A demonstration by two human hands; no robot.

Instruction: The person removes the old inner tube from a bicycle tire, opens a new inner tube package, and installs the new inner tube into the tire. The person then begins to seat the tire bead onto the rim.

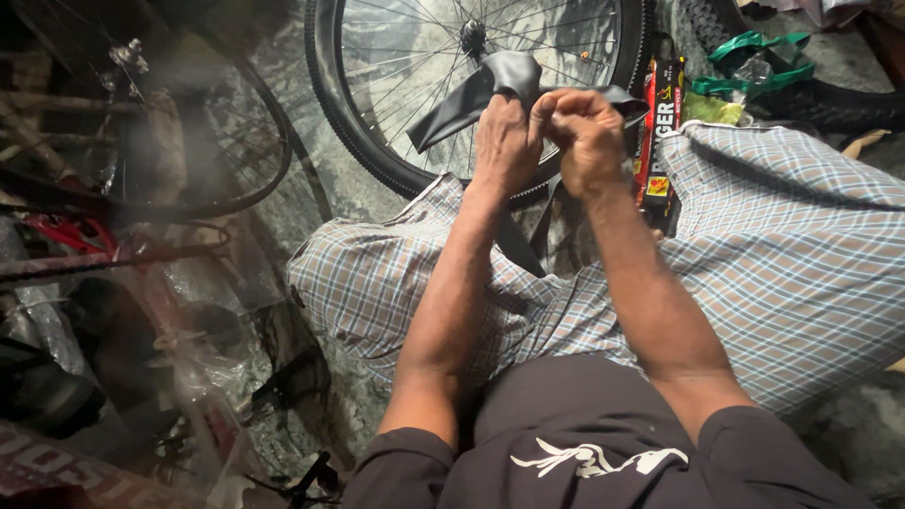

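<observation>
My left hand (504, 141) and my right hand (586, 137) are close together in front of me, both gripping a limp black rubber inner tube (490, 85). The tube folds over the top of my left hand and hangs down between my knees as a dark strip (518, 247). A spoked bicycle wheel (377, 113) with a black tyre lies flat on the floor just beyond my hands. I sit with my knees apart in checked cloth (754, 236).
A red and black carton (660, 132) stands by my right knee. Green strips (754, 66) and another black tyre (839, 104) lie at the top right. A red bicycle frame (85, 245), a second wheel (189, 141) and plastic wrap crowd the left side.
</observation>
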